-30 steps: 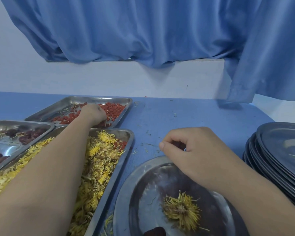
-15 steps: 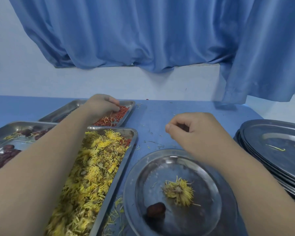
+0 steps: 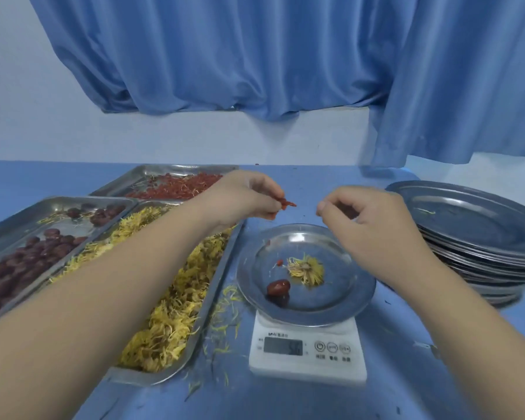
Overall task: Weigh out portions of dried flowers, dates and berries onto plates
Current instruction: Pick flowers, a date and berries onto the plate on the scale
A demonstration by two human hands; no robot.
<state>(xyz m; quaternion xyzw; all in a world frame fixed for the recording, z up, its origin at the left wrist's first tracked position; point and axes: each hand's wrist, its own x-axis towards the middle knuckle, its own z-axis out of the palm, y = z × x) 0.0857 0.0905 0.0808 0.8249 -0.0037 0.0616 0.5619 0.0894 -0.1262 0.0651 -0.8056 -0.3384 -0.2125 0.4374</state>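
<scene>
A round steel plate (image 3: 361, 287) stands on a white digital scale (image 3: 306, 348). On the plate lie a dried yellow flower (image 3: 306, 269), one dark red date (image 3: 279, 287) and a single red berry (image 3: 279, 262). My left hand (image 3: 246, 198) hovers over the plate's far left edge and pinches a few red berries (image 3: 288, 204) between thumb and fingers. My right hand (image 3: 373, 221) hangs over the plate's far right side, fingers curled with the thumb near the forefinger. Nothing shows plainly in it.
Three steel trays sit on the left of the blue table: berries (image 3: 176, 189) at the back, dates (image 3: 40, 250) at far left, yellow flowers (image 3: 170, 301) beside the scale. A stack of steel plates (image 3: 470, 228) stands at right. Loose petals (image 3: 225, 316) lie between tray and scale.
My left hand left the berry tray and came over the plate with berries pinched. A red berry now lies on the plate. The view pulled back, showing the scale.
</scene>
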